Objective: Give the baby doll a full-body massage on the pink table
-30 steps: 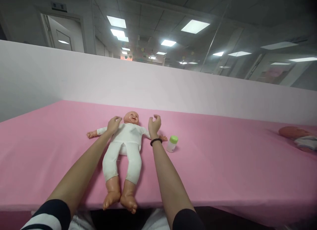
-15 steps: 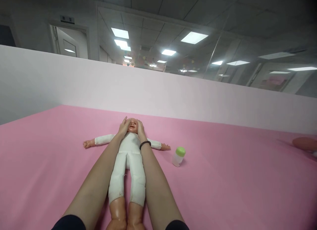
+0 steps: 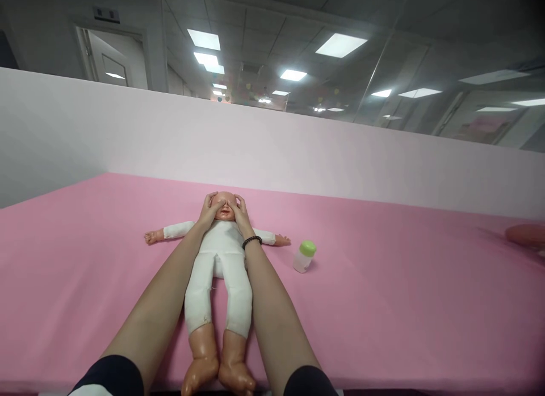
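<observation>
On its back lies a baby doll (image 3: 220, 240) with a white cloth body, arms spread wide and feet toward me. My left hand (image 3: 208, 211) cups one side of its head, fingers curved around the side and thumb laid across the face near the eye. On the other side, my right hand (image 3: 240, 213) does the same, a dark beaded bracelet (image 3: 252, 241) at its wrist. Both thumbs cover the doll's eyes; its mouth shows below them. A small clear bottle with a green cap (image 3: 305, 257) stands near the doll's hand on the right.
Pink cloth (image 3: 383, 294) covers the table under the doll. A low white wall (image 3: 272, 149) runs along the back, with glass above it. At the far right edge lies a reddish-brown rounded object (image 3: 524, 235), partly cut off.
My thumbs have moved inward from the sides of the doll's head onto its face, over the eyes. The view has tilted slightly downward.
</observation>
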Action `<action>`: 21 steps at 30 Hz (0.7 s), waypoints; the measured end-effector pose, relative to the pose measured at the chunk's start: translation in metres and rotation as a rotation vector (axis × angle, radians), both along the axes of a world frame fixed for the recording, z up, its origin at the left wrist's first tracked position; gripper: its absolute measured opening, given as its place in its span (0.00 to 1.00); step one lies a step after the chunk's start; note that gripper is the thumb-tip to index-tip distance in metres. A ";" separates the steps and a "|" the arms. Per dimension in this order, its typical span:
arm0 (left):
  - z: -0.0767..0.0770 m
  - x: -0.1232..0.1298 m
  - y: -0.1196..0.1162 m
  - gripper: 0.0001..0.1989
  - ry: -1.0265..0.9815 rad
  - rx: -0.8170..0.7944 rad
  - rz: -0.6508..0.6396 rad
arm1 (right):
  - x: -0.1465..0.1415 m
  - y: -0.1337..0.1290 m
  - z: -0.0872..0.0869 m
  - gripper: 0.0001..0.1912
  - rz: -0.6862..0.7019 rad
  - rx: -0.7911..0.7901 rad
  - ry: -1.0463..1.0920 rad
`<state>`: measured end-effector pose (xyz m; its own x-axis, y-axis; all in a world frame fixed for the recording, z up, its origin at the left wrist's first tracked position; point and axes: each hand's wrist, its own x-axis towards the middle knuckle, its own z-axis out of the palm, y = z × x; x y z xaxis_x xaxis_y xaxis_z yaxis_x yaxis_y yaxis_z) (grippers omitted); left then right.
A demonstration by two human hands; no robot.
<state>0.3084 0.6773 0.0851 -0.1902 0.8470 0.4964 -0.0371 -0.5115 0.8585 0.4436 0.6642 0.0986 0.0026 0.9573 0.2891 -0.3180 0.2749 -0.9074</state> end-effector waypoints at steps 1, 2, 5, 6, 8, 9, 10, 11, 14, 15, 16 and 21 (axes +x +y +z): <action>0.002 0.001 -0.004 0.29 -0.015 -0.007 -0.008 | 0.000 0.000 -0.001 0.38 0.011 0.005 0.009; 0.005 0.001 -0.007 0.30 -0.024 -0.013 -0.015 | 0.000 0.000 -0.001 0.40 0.023 0.008 0.016; 0.009 0.002 -0.011 0.30 -0.012 -0.014 -0.024 | 0.001 0.003 -0.003 0.40 0.060 0.020 0.036; 0.010 0.002 -0.010 0.31 -0.002 -0.015 -0.025 | 0.001 0.004 -0.003 0.38 0.065 0.025 0.042; 0.010 0.002 -0.007 0.30 0.014 -0.021 -0.030 | 0.001 0.007 -0.004 0.34 0.063 0.036 0.059; 0.010 0.001 -0.005 0.29 0.017 -0.027 -0.034 | 0.001 0.009 -0.005 0.33 0.061 0.039 0.066; 0.010 0.000 -0.004 0.28 0.018 -0.034 -0.037 | 0.001 0.011 -0.005 0.32 0.060 0.039 0.070; 0.010 0.000 -0.002 0.27 0.017 -0.040 -0.037 | 0.002 0.012 -0.006 0.32 0.060 0.037 0.070; 0.012 -0.001 -0.003 0.26 0.013 -0.050 -0.027 | 0.004 0.015 -0.007 0.31 0.061 0.005 0.063; 0.013 0.000 -0.004 0.25 0.016 -0.050 -0.024 | 0.005 0.015 -0.008 0.32 0.065 -0.002 0.059; 0.013 0.000 -0.006 0.25 0.018 -0.049 -0.024 | 0.006 0.014 -0.008 0.32 0.069 -0.003 0.054; 0.014 0.001 -0.015 0.30 0.040 0.006 -0.054 | 0.008 0.010 -0.010 0.34 0.096 0.055 0.021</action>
